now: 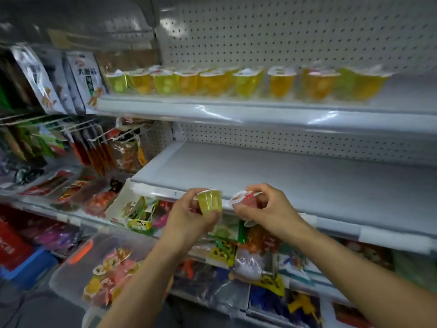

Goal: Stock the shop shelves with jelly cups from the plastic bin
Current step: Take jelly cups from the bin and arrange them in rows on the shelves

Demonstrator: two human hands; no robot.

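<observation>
Two cups in play, one per hand! Low on the left, the clear plastic bin with the orange latch (63,278) sits by the shelving, with a jumble of yellow and pink jelly cups (106,280) inside. Moving across, the left hand (189,216) pinches a small yellow jelly cup with a white lid (209,202), thumb in front and fingers behind, roughly upright. Just beside it, the right hand (267,209) curls its fingers round a red jelly cup (246,200), tipped over with its lid facing left. Both cups hover at the front lip of the grey middle shelf (283,176), not yet on it. Up top, a row of yellow and green jelly cups (236,84) lines the upper shelf (260,107), lids up, shoulder to shoulder.

The smart play, I'd say: turn the red one lid-up first, then set the cups down one at a time. Start at the left end and go back toward the white pegboard (283,143), so later cups fill forward in tidy rows. Those tapered bases look tippy, so place them rather than drop them.

What's murky? Something clear and rounded peeks out under the right palm. It may be another cup, but I can't call it. The left forearm (146,275) covers the bin's right side, the lid prints are a blur, and both shelves run out of frame on the right.
</observation>
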